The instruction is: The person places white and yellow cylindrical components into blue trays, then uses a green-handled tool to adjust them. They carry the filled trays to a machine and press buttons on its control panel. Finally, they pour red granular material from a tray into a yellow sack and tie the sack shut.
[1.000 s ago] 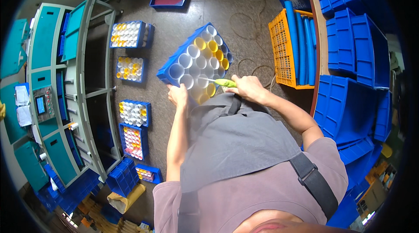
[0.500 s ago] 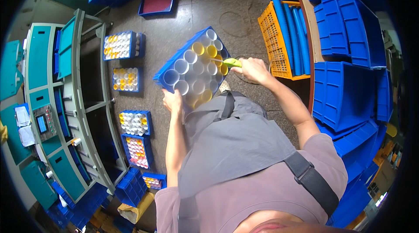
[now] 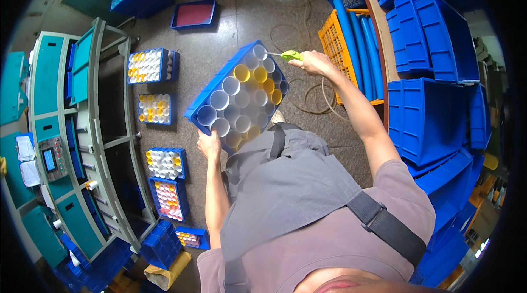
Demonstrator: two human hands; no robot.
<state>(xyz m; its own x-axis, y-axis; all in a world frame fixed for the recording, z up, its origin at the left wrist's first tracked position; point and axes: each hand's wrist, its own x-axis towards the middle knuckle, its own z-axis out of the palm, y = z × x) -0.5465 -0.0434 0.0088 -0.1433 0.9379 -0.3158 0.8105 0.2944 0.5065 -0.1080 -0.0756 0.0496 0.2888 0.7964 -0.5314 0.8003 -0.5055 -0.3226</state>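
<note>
A blue crate packed with upright rows of white and yellow tubes is held tilted in front of the grey apron, its open mouths turned toward the wearer; whether its near edge is supported by the body cannot be told. Its near left corner is gripped by the left hand, part of whose fingers is hidden. The green-handled tool is clasped in the right hand, its thin shaft pointed left at the far corner.

The crate is judged stiff and fairly heavy when full, best taken by its rim at opposite corners, since loose tubes could slide if it is tipped further. The tubes are likely light, smooth and somewhat slippery. The tool seems light and rigid, and is best held by its thick handle.

Compared with half a second ago, the right hand and tool are shifted to the far end, where the shaft was then laid over the yellow tubes on the right; the left hand's grip is unchanged.
</note>
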